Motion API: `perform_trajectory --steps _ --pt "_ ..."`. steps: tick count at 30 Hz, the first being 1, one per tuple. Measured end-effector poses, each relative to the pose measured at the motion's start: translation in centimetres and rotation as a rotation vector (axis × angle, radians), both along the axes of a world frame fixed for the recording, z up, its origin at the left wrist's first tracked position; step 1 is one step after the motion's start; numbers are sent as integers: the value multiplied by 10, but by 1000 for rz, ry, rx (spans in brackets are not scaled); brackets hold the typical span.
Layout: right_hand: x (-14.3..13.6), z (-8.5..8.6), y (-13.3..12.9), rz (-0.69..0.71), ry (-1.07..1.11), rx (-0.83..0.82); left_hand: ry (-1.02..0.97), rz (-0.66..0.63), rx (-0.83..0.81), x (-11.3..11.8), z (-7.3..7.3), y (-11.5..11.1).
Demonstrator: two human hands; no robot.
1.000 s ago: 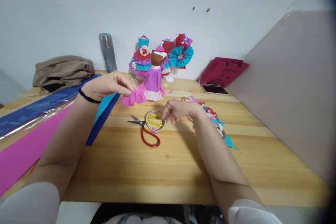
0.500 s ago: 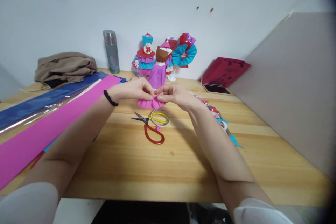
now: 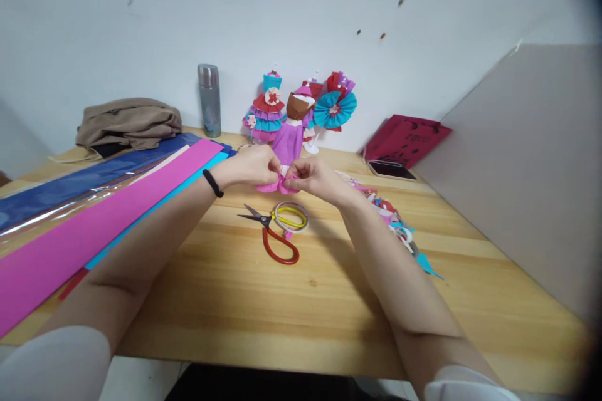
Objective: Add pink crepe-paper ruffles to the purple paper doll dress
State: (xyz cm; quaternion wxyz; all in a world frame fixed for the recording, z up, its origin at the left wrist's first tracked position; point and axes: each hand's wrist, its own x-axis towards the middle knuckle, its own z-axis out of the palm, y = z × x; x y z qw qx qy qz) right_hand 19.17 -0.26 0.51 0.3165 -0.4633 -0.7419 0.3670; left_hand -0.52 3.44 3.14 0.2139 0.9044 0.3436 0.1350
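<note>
A gathered strip of pink crepe paper [image 3: 269, 187] is pinched between both hands, low in front of a small dress form. My left hand [image 3: 256, 165] grips it from the left, fingertips closed. From the right, my right hand [image 3: 316, 178] pinches it close to the left fingertips. Just behind stands the dress form with a purple paper skirt [image 3: 288, 143] and a brown top [image 3: 299, 105]. Below the hands lie scissors [image 3: 267, 220] with one red and one yellow handle, blades apart. A roll of tape [image 3: 277, 216] rests over the yellow handle.
Decorated paper dresses [image 3: 267, 116] and a blue paper rosette [image 3: 335, 110] stand by the wall. Long pink paper [image 3: 117, 219] covers the left side. Paper scraps [image 3: 399, 225] lie right. Around them are a flask [image 3: 210, 103], brown cloth [image 3: 129, 123], red bag [image 3: 404, 141] and phone [image 3: 391, 170].
The pink crepe paper is bunched more tightly between my fingers, and its frill spreads less widely. The whole view has shifted slightly, so objects appear lower and further right.
</note>
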Motion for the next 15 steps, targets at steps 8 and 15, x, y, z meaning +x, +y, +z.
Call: perform_trajectory --steps 8,15 --pt "4 3 1 22 -49 -29 -190 94 -68 -8 -6 20" --pt "12 4 7 46 64 -123 -435 119 -721 -16 -28 41"
